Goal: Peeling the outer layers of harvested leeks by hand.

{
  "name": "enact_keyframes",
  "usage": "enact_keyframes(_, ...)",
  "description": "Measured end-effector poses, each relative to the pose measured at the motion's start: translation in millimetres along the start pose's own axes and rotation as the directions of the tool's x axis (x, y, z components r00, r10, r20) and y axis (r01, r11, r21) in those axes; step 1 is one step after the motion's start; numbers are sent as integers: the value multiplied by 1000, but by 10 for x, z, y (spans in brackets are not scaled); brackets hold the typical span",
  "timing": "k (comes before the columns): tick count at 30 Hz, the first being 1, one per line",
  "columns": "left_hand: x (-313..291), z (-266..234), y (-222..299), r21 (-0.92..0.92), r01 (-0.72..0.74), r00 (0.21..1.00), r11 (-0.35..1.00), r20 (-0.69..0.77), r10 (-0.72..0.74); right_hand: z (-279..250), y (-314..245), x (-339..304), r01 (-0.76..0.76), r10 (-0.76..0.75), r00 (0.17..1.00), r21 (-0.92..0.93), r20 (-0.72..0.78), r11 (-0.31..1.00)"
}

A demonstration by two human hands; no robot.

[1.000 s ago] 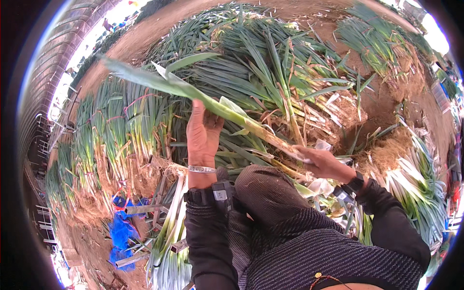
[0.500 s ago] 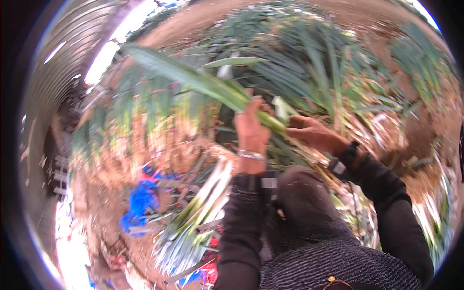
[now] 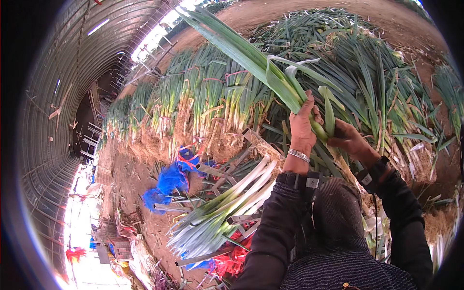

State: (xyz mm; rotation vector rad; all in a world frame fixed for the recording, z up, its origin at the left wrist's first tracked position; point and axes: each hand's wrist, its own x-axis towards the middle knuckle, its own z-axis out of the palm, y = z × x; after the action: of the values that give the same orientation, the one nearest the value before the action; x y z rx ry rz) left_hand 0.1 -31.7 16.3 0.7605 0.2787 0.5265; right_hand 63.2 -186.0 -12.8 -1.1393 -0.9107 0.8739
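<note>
A long leek (image 3: 251,60) slants from the upper left down to my hands, its broad green leaves pointing away from me. My left hand (image 3: 303,126) is closed round its stalk, just below where the leaves fan out. Lower down, at the pale green part of the stalk, my right hand (image 3: 352,141) has its fingers curled at the base of a leaf (image 3: 329,113) that is peeled away and stands out from the stalk. The lower end of the leek is partly hidden by my right hand.
Tied leek bundles (image 3: 193,101) stand in a row at the left. A large heap of leeks (image 3: 338,63) lies ahead and to the right. Trimmed leeks (image 3: 222,203) rest on a metal frame (image 3: 210,256) near blue netting (image 3: 169,181) and red ties (image 3: 229,263).
The view has shifted, so my hands and the leek appear farther right. The leaf by my right hand now stands farther out from the stalk. My left hand keeps its grip.
</note>
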Motion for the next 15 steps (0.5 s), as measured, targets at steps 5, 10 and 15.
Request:
enact_keyframes(5,-86,51,37,50,22,999,999,22,-23,-41,-58,-80,31,-28,999,-152,28,988)
enact_keyframes(10,-107,162,-16,125,-26,1000,992,-12,28,-88,22,-135,183,-204,979,-386,-14,904)
enact_keyframes(15,-103,88,56,224,-79,997,971,14,78,-138,6,-266,347,-367,923,-661,115,666)
